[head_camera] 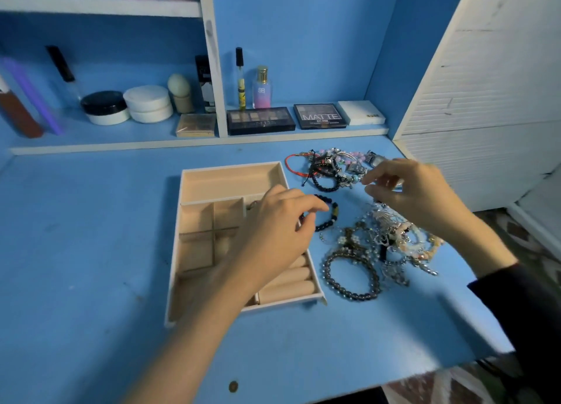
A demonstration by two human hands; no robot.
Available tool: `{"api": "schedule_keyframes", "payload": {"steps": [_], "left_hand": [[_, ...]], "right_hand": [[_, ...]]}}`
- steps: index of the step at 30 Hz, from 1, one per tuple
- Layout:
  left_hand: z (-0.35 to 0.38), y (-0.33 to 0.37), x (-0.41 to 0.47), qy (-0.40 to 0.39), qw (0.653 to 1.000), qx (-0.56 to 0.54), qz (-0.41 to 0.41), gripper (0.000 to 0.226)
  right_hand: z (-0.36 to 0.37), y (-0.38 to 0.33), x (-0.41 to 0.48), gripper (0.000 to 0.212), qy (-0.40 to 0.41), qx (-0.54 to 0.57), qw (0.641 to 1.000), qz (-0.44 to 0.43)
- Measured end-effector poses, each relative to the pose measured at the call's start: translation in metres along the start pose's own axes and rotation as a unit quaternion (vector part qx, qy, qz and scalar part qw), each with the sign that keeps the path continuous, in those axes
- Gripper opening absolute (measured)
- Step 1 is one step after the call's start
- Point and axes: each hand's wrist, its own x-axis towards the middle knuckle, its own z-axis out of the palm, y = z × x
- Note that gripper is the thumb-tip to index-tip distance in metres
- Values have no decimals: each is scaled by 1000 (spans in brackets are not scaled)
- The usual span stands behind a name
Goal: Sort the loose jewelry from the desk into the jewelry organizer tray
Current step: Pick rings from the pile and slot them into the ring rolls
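Observation:
A beige jewelry organizer tray (230, 179) with several compartments and ring rolls lies on the blue desk. My left hand (273, 227) hovers over the tray's right edge and pinches a black beaded bracelet (329, 217) that lies just beside the tray. My right hand (416, 191) is raised over the desk between two jewelry heaps, its fingers curled close to a silver bracelet (356, 171); whether it holds it is unclear. One heap of bracelets (328, 166) lies at the back, another tangled heap (385, 239) in front, with a dark beaded bracelet (352, 274) nearest me.
Behind the desk a low shelf holds eyeshadow palettes (261, 120), a white box (361, 112), perfume bottles (261, 89) and cream jars (104, 107). A white slatted cabinet (485, 100) stands at the right. The desk's front edge (364, 385) runs diagonally below my arms.

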Motion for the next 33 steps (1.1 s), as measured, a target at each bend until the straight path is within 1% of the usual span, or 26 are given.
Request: {"api": "schedule_keyframes", "payload": {"steps": [2, 4, 8, 11, 14, 17, 22, 27, 33], "left_hand": [[9, 7, 15, -24, 1000, -1, 3, 26], [18, 12, 27, -43, 999, -2, -3, 26], [28, 17, 41, -49, 999, -4, -4, 24], [31, 19, 45, -50, 999, 1, -1, 24], [32, 19, 46, -49, 999, 7, -3, 23], [32, 16, 47, -56, 998, 24, -9, 23], [32, 12, 47, -64, 997, 29, -16, 22], [31, 8, 46, -69, 997, 31, -23, 23], [33, 7, 46, -64, 997, 27, -23, 22]], "right_hand": [[-8, 10, 16, 5, -46, -49, 998, 18], [-12, 15, 27, 3, -98, -93, 991, 17], [-9, 16, 41, 1, -178, -150, 973, 12], [-5, 18, 49, 8, -219, -165, 961, 20], [-2, 20, 53, 9, -219, -153, 963, 24], [5, 20, 54, 3, -194, -124, 973, 13], [10, 21, 52, 6, -164, -75, 984, -3], [8, 23, 49, 19, -195, -62, 979, 3], [11, 22, 51, 16, -207, -38, 977, 25]]}}
